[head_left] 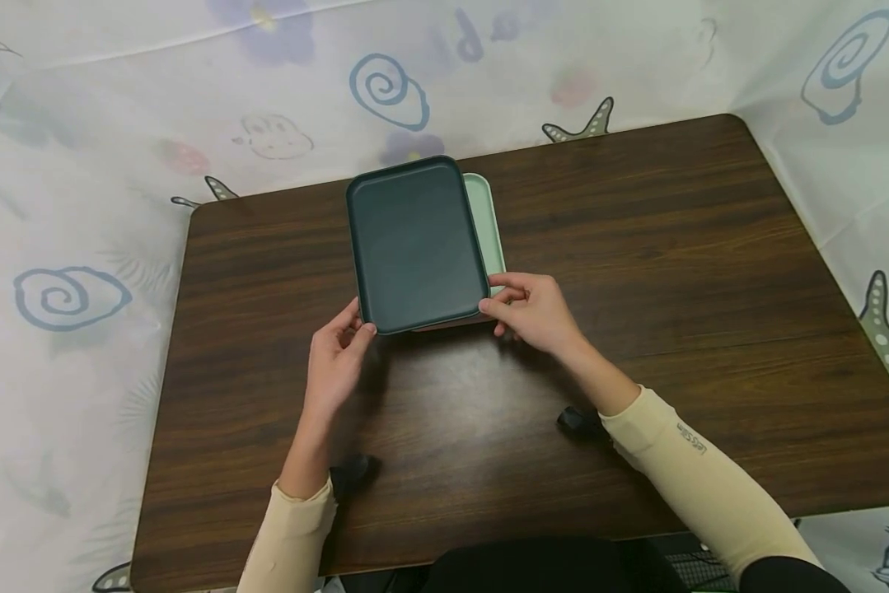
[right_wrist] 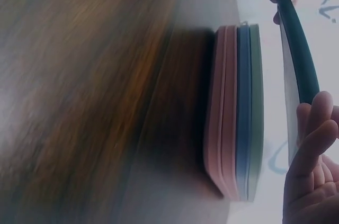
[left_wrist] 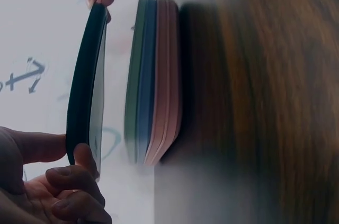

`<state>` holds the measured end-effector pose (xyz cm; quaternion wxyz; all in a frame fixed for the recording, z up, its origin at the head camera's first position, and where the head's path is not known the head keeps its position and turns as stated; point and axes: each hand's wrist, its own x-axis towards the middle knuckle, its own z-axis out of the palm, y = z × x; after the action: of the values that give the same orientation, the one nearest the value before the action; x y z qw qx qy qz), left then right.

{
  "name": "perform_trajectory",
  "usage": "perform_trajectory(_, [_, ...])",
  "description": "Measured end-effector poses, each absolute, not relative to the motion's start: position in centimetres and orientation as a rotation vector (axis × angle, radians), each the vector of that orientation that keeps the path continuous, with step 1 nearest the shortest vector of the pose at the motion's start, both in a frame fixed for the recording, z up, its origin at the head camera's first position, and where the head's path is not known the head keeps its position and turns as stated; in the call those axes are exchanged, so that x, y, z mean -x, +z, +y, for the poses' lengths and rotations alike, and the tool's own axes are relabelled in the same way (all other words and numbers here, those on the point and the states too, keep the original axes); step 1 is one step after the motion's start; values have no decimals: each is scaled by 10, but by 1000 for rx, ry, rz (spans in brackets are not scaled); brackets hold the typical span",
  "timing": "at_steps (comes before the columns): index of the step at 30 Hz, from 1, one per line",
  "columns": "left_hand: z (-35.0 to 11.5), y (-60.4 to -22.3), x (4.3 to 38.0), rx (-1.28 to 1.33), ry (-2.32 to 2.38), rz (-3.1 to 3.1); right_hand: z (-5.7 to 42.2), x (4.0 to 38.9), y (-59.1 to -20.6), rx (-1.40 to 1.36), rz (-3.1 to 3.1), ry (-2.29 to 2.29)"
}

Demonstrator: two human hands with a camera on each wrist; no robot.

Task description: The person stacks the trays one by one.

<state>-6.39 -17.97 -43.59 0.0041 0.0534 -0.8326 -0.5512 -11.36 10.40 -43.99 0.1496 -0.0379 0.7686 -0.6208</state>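
Note:
Both hands hold a dark green rectangular tray point(head_left: 418, 247) by its two near corners. The left hand point(head_left: 333, 358) pinches the near left corner, thumb on top and fingers beneath. At the near right corner the right hand point(head_left: 536, 313) pinches it the same way. Under it on the table is a stack of trays; its light green top tray point(head_left: 486, 222) peeks out on the right. In the left wrist view a gap separates the dark tray point(left_wrist: 87, 81) from the stack, where a blue tray point(left_wrist: 146, 81) lies below the green one and pink trays point(left_wrist: 167, 81) at the bottom.
The stack stands toward the back of a dark wooden table point(head_left: 659, 272). A white patterned curtain point(head_left: 281, 107) hangs behind the table and at its sides. Dark straps point(head_left: 351, 473) show at the wrists, near the cream sleeves point(head_left: 699, 461).

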Motion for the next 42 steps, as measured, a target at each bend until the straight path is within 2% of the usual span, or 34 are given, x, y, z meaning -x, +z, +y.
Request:
perform_trajectory(10, [-166, -451, 77, -42, -1544, -2637, 119, 117, -449, 90, 2272, -1755])
perform_trajectory(42, [-157, -459, 94, -102, -1278, -2864, 123, 123, -462, 80, 2357, -1694])
